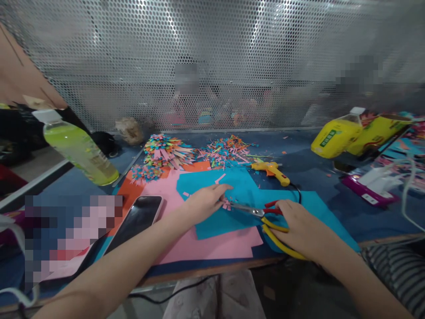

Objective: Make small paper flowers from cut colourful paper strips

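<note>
My left hand (203, 201) rests on the paper sheets and pinches a small fringed pink paper strip (227, 204) between its fingertips. Just right of it, my right hand (299, 226) is closed round the red and yellow handles of a pair of scissors (257, 211), whose blades point left toward the strip. Under both hands lie a blue paper sheet (244, 195) on top of a pink paper sheet (206, 246).
A black phone (137, 219) lies left of the sheets. Behind them are piles of cut coloured paper pieces (166, 153) and a yellow glue gun (272, 170). A green bottle (78, 148) stands at left, yellow bottles (338, 138) at right. Perforated metal screen (212, 62) backs the table.
</note>
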`<action>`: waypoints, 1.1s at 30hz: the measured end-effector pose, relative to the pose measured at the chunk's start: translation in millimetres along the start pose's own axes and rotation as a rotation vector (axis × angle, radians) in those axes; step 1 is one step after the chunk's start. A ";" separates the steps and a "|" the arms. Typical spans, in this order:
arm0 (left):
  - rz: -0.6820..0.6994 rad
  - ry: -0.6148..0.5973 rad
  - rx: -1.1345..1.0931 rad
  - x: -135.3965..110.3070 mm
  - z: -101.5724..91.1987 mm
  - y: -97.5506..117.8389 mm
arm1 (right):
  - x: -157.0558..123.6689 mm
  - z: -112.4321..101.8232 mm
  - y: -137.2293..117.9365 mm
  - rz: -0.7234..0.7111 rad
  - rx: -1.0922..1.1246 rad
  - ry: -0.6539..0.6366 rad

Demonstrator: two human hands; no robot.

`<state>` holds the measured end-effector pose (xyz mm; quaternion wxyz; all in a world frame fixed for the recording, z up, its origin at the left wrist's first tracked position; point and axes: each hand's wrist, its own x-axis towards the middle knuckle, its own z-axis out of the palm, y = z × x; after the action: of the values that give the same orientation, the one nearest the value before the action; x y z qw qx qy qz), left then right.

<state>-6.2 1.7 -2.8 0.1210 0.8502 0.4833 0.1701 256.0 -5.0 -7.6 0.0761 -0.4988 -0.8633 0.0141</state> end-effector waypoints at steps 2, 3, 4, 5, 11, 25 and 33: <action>-0.009 -0.001 -0.009 -1.1 0.0 -0.9 | 0.4 0.7 0.1 -0.002 0.021 -0.009; -0.012 0.003 -0.020 -1.6 0.3 -1.5 | 0.5 0.8 0.0 -0.004 0.024 -0.016; -0.013 0.007 -0.039 -2.2 0.6 -2.0 | 0.6 0.9 -0.2 -0.005 0.024 -0.023; -0.012 0.011 -0.062 -2.7 0.9 -2.5 | 0.6 1.0 -0.4 -0.005 0.021 -0.027; -0.010 0.036 -0.151 -5.4 -2.5 -1.6 | 0.0 2.0 0.2 -0.005 0.009 -0.015; -0.008 -0.077 0.132 -11.1 -5.7 1.3 | 3.6 -2.4 -2.4 -0.051 -0.002 -0.002; -0.022 -0.099 0.128 -13.9 -4.5 -0.4 | 6.8 -3.8 -4.9 -0.046 0.002 -0.018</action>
<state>-14.9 -10.0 -1.2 0.0920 0.8582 0.4960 0.0949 249.0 -1.8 -2.6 0.0688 -0.4786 -0.8752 0.0177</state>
